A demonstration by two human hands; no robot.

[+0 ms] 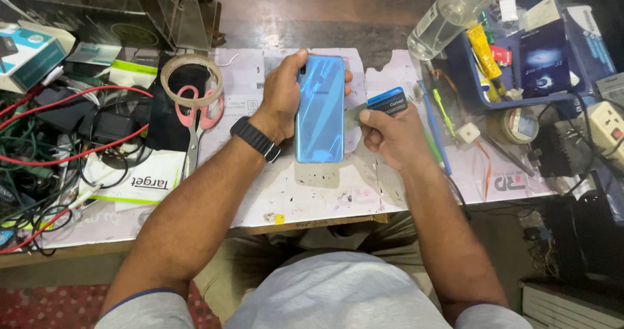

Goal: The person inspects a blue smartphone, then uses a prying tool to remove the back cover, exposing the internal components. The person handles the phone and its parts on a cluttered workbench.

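Head view | left hand (281,98) wraps phone (320,108), thumb on top edge, blue back up, held over mat (312,192) | right hand (393,134) pinches card (386,101) against phone's right edge | watch (256,139) on left wrist | scissors (195,124) and tape roll (191,75) lie left | bottle (448,14) and tray (465,69) far right

White and teal carton (29,53): boxy, at nine o'clock far edge of the worktop (312,199).
White leaflet with green stripe (140,179): flat, at eight o'clock beside the cables.
Dark blue package with pale swirl (543,63): upright in the blue tray (465,75), two o'clock.
Clear bottle's white label (426,24): one o'clock.
Yellow tube (482,50): in the tray.
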